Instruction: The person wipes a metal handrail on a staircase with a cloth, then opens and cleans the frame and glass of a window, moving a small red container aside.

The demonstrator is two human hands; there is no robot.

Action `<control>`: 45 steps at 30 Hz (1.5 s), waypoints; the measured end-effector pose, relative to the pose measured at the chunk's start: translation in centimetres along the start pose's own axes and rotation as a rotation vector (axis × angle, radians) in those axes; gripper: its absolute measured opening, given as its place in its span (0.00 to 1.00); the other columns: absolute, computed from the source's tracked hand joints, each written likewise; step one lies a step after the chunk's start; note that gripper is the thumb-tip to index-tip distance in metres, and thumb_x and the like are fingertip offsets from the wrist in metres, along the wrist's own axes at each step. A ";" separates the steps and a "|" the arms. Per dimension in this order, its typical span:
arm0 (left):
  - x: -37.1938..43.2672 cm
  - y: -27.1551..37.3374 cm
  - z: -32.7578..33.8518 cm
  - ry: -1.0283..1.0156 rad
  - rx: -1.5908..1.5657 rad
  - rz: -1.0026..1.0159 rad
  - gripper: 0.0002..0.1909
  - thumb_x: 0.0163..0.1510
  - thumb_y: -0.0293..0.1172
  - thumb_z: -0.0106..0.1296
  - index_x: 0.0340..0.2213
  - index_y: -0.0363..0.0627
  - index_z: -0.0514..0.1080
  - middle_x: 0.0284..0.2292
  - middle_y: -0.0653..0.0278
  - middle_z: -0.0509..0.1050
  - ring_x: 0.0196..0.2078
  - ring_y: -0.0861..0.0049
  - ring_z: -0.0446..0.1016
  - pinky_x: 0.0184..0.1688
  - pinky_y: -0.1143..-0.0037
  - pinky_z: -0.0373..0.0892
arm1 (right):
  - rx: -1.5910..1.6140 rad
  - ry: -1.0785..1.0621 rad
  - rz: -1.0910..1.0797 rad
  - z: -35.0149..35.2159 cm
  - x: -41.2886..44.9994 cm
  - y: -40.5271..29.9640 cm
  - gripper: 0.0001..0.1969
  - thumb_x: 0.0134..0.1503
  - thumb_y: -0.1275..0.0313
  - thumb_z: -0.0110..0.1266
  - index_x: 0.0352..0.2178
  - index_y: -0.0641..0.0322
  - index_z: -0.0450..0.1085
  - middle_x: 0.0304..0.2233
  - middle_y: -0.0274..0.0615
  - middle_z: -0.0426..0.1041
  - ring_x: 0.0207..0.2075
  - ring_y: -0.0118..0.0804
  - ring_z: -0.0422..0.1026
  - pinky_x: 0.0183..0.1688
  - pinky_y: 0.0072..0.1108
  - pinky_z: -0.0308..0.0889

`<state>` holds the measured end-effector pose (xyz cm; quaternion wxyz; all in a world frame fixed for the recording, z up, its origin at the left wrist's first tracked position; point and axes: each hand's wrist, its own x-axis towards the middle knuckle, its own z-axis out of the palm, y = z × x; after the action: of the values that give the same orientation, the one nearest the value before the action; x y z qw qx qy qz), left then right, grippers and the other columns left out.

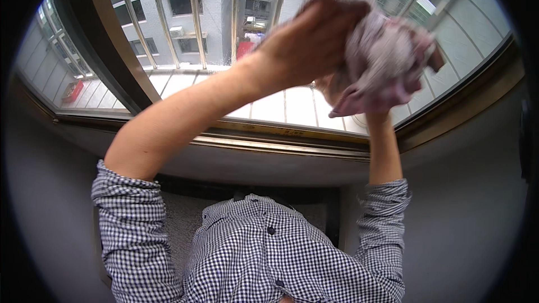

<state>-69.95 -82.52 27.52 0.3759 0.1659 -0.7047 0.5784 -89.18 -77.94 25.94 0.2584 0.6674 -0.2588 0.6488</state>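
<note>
A crumpled pink-and-white cloth (383, 59) is bunched between my two hands, above the window sill. My left hand (322, 38) reaches across from the left, its fingers gripping the cloth; motion blurs them. From below right, my right hand (437, 59) comes up behind the cloth and holds it. Most of that hand is hidden, with only a bit of finger showing at the cloth's right edge. Below both hands runs the metal sliding track (286, 143) of the window frame.
Metal security bars (198, 25) stand outside, beyond a white slatted ledge (269, 105). A dark upright frame (113, 46) divides the window at left. A red tray (73, 91) sits on the ledge behind the left pane. Grey walls (454, 214) flank me on both sides.
</note>
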 end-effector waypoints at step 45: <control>12.5 -27.0 -2.1 0.459 -0.294 -0.639 0.25 0.48 0.36 0.55 0.45 0.36 0.62 0.43 0.50 0.66 0.48 0.59 0.65 0.52 0.69 0.58 | -0.486 -0.286 -0.450 10.3 38.3 -11.7 0.10 0.47 0.63 0.54 0.27 0.58 0.73 0.25 0.40 0.74 0.27 0.39 0.74 0.33 0.27 0.68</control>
<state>-59.50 -85.51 55.31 0.7034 0.1876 -0.5906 0.3480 -72.73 -76.76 63.88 0.5070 0.7108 -0.2856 0.3951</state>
